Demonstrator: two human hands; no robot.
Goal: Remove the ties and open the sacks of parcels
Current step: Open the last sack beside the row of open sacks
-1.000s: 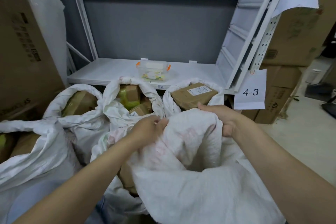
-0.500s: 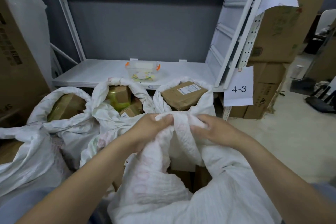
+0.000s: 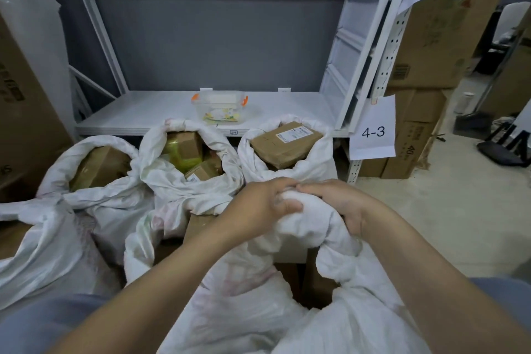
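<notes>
The nearest sack [image 3: 287, 325] fills the lower centre of the frame, its mouth partly gaping over brown parcels [image 3: 319, 282]. Three open sacks [image 3: 184, 190] stand behind it, mid-frame. The left hand [image 3: 258, 207] and right hand [image 3: 344, 204] meet at centre, both gripping the bunched rim [image 3: 301, 221], which runs side to side between them, equally near each; no tie shows.

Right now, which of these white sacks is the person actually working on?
The nearest sack, bottom centre: the left hand and right hand both grip its bunched rim. The three sacks by the shelf gape open, untouched, showing parcels.
</notes>
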